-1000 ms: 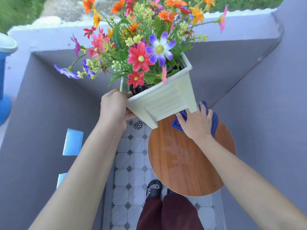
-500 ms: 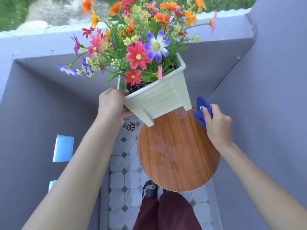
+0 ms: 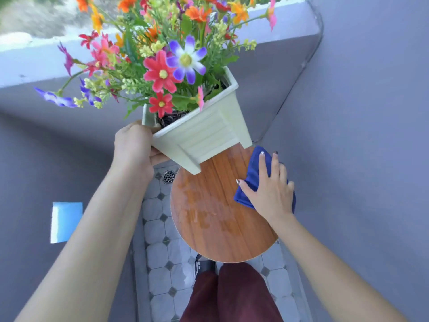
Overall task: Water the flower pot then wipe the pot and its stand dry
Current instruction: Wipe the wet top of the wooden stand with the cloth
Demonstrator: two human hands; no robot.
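Since half a second ago the right hand (image 3: 269,191) has come down from the stand's right edge; its grip now lies flat, fingers spread, pressing the folded blue cloth (image 3: 254,175) onto the round wooden stand top (image 3: 216,219), centre-right of frame. Wet streaks show left of the cloth. The left hand (image 3: 134,147), grip closed on the rim, holds the cream square ribbed flower pot (image 3: 204,135) tilted above the stand's upper edge.

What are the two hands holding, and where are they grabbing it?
The left hand holds the flower pot by its rim at one corner, tilted above the stand. The right hand presses flat on a blue cloth on the stand.
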